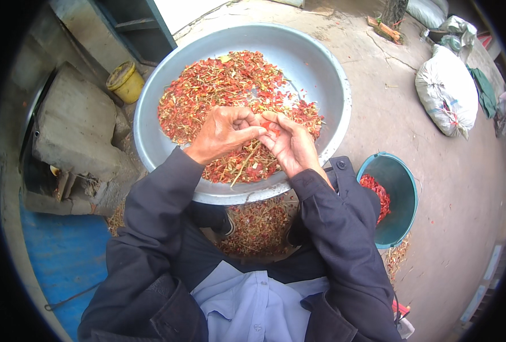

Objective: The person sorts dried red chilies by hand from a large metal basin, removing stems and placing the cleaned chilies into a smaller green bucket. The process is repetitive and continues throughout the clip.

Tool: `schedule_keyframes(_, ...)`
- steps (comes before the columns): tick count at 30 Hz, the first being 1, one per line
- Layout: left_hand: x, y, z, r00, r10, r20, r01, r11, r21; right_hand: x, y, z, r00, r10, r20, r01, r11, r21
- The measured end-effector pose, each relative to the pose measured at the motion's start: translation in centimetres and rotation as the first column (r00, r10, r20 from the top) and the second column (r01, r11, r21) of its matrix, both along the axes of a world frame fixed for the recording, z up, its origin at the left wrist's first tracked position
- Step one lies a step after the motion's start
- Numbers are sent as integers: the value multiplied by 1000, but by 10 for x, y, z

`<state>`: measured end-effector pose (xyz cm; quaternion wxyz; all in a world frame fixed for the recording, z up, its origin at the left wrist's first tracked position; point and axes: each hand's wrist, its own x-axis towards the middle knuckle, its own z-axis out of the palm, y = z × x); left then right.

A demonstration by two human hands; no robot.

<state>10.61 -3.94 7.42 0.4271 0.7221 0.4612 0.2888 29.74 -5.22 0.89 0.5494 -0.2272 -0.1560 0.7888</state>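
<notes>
Both hands meet above a wide metal basin [317, 55] that holds broken dried red chili peppers [210, 85] mixed with pale stems. My right hand [293, 141] is turned partly palm up, its curled fingers around a few red chili pieces [271, 127]. My left hand [227, 130] touches these pieces with its thumb tip, its fingers bent; whether it grips one cannot be made out. A long dry stem [245, 164] shows just below the hands, over the chili heap. To the right of the basin, a green bucket [400, 213] contains red chilies [376, 196].
Chili scraps and stems [257, 226] lie on the ground between my feet. A concrete block structure [75, 119] and a yellow bucket [126, 83] stand left of the basin. Farther right are a full white sack [447, 92] and a tree trunk [394, 13] with bricks beside it.
</notes>
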Motion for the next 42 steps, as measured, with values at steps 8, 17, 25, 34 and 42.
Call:
schedule_keyframes(8,-8,4,-8,986,86,146,-89,996,16,8,2,12,996,-84,-34,84,996,-7)
schedule_keyframes(17,-10,3,-40,834,-457,-311,512,850,123,72,4,35,931,-364,-10,364,930,40)
schedule_keyframes(25,-3,-3,-64,585,-481,-653,673,737,61,86,-2,35,918,-397,-10,397,917,34)
schedule_keyframes(34,-18,9,-70,679,-397,-617,589,796,137,81,-2,32,929,-370,-19,371,927,50)
schedule_keyframes(42,-17,17,-61,807,-174,-565,437,819,371,81,-1,33,934,-350,-73,354,934,43)
